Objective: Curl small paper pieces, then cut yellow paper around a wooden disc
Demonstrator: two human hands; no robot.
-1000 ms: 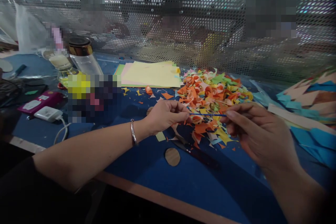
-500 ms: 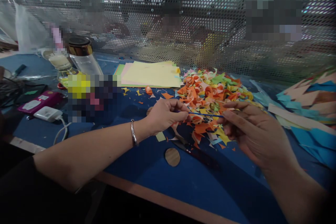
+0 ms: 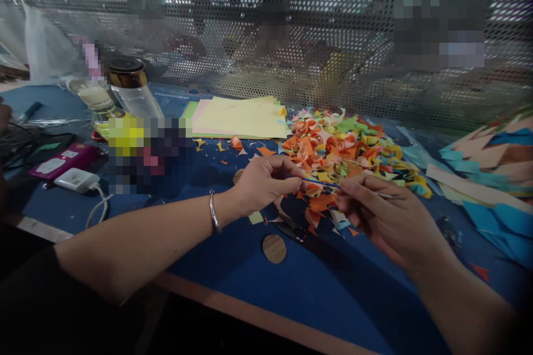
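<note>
My left hand [image 3: 270, 184] is closed in a pinch on the left end of a thin blue stick [image 3: 320, 182]. My right hand [image 3: 375, 211] pinches the same stick farther right, thumb against fingers. A thin pale tip [image 3: 387, 195] sticks out behind the right fingers; whether it belongs to the blue stick I cannot tell. Just beyond both hands lies a heap of small cut paper pieces [image 3: 333, 147], mostly orange, yellow and green. Below the hands, a round brown cardboard disc [image 3: 273, 248] rests on the table, beside a dark knife-like tool [image 3: 312, 243] lying in shadow.
A stack of coloured paper sheets [image 3: 237, 116] lies at the back. On the left stand a bottle [image 3: 97, 102] and a glass flask [image 3: 135, 91], near a purple box [image 3: 66, 160] and white charger [image 3: 77, 180]. Folded blue paper [image 3: 499, 222] sits right. Perforated metal [image 3: 250, 39] closes the rear.
My right hand has moved slightly left along the blue stick, so less blue shows between the hands. A pale tip now shows behind it. My left hand has hardly moved.
</note>
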